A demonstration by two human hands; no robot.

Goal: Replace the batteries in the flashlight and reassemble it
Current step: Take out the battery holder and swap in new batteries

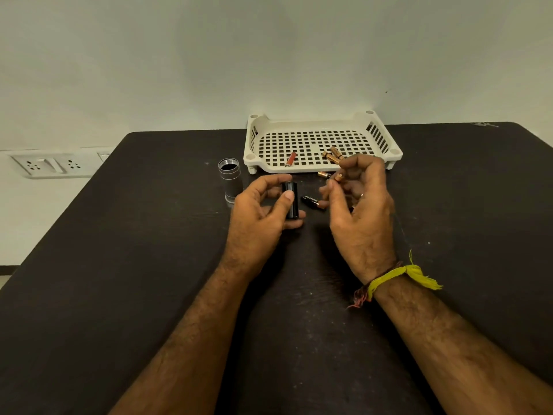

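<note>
The flashlight body stands upright on the counter. Just beside it your left hand grips the black battery holder; your right hand pinches a copper-tipped battery before the tray.

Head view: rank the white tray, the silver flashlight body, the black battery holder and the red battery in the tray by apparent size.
1. white tray
2. silver flashlight body
3. black battery holder, partly hidden by fingers
4. red battery, though it lies farther away

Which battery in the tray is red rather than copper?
The red battery lying alone at the tray's front left; the copper ones sit together further right.
</note>
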